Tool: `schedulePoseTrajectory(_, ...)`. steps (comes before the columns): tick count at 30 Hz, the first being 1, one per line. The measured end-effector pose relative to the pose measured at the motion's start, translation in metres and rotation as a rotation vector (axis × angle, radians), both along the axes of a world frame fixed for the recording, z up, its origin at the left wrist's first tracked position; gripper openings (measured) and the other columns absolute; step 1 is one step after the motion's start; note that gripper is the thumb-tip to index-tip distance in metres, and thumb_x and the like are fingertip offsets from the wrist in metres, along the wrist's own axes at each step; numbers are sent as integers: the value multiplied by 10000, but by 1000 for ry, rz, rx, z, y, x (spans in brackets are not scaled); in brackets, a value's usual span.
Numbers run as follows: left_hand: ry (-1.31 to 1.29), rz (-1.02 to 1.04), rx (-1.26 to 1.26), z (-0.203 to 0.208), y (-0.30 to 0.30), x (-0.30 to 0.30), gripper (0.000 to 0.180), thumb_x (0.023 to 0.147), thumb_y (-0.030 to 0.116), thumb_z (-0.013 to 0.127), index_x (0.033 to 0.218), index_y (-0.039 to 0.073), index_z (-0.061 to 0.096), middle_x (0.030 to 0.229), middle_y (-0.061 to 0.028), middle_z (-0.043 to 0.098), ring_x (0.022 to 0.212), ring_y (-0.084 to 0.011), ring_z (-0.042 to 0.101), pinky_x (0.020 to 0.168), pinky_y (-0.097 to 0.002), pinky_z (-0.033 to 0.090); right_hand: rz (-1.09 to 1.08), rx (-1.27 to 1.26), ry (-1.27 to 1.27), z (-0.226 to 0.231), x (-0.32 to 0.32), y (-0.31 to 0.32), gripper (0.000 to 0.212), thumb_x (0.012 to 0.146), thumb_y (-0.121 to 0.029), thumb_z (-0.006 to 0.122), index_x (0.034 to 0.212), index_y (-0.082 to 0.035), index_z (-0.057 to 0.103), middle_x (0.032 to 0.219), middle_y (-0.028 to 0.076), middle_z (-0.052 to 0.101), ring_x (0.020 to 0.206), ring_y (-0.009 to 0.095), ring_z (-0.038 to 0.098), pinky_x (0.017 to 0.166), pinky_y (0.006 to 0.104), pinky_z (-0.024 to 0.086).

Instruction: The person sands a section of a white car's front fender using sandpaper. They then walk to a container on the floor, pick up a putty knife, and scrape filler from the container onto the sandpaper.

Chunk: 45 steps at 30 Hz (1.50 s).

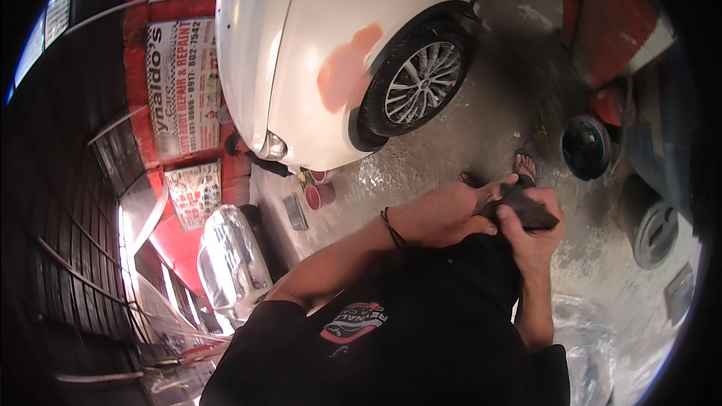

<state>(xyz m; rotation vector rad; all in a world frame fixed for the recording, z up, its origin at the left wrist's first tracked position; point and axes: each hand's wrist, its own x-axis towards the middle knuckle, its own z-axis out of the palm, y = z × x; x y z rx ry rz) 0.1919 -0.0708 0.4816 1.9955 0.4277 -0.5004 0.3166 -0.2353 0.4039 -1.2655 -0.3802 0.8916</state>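
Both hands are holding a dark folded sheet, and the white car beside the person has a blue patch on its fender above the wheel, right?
Not quite: the patch on the white car is reddish-orange, not blue, as the head view shows. It does sit on the fender beside the wheel, and the left hand and right hand both hold the dark folded sheet.

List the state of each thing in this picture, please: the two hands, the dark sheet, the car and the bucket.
left hand: closed on the dark sheet
right hand: closed on it too
dark sheet: folded, held by both hands
white car: parked, reddish patch on fender
red bucket: upright on the floor
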Motion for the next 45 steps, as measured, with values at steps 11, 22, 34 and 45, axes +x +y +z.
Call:
schedulePoseTrajectory(11,200,368,-405,-9,11,-6,358,1010,266,782,1204,-32,741,1031,-100,786,962,-162,701,888,-343,551,-314,248,173,-14,34,-6,482,1102,-273,628,1491,9,589,1472,163,607,1359,260,581,1192,440,425)
schedulePoseTrajectory(22,-12,819,-582,-3,33,-34,374,1088,302,696,1281,-16,736,1118,-30,775,1012,-98,707,918,-299,571,602,-96,-292,37,48,32,407,1105,-191,601,1504,-122,636,1479,144,646,1410,382,559,1257,476,347)
schedulePoseTrajectory(34,-53,999,-500,-53,25,-57,610,1159,498,498,1030,-49,736,826,-75,724,783,-133,668,712,-313,525,559,-231,-1242,20,73,118,386,1025,-107,644,1397,-195,698,1271,72,697,1108,297,674,970,425,539)
schedulePoseTrajectory(45,-356,1242,-163,-112,47,-33,424,1153,370,541,1188,-19,709,985,-80,752,904,-156,697,826,-357,574,542,-540,215,-24,76,111,429,1086,-350,680,1328,2,707,1153,53,761,981,134,710,861,305,564)
